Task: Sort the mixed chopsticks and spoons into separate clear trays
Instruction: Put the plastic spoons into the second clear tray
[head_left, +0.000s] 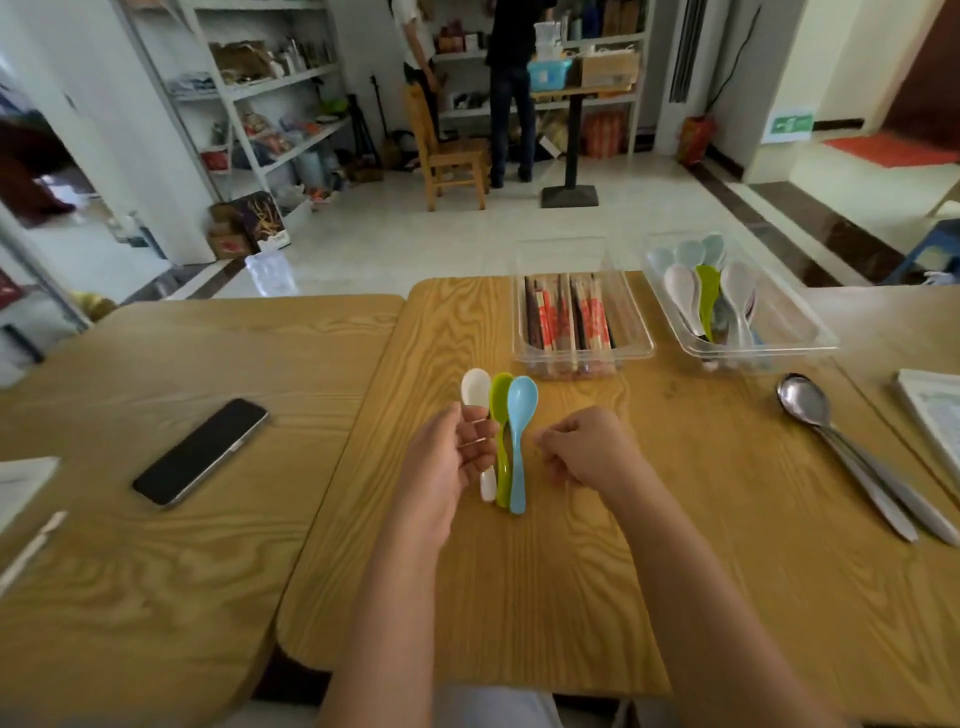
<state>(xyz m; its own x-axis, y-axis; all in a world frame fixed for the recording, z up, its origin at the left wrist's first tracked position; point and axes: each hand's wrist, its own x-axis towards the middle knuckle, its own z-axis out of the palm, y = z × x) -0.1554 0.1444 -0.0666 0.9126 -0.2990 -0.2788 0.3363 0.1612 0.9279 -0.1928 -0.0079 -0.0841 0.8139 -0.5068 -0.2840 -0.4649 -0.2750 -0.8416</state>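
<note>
Left hand (452, 460), palm turned inward, fans white, green and blue plastic spoons (502, 397) in its grip. Right hand (587, 452) hovers beside, grip curled closed, empty.

A black phone (200, 451) lies face up on the left desk (156, 571), near a white sheet (23, 486) at that desk's left edge. A booklet (932, 415) lies at the far right. Across the tiled floor stand a wooden chair (452, 150), a black pedestal stand (571, 150) and cluttered white shelves (270, 104) on the left. Two people (511, 104) stand at the far shelving, with a red extinguisher (693, 137) to their right.
</note>
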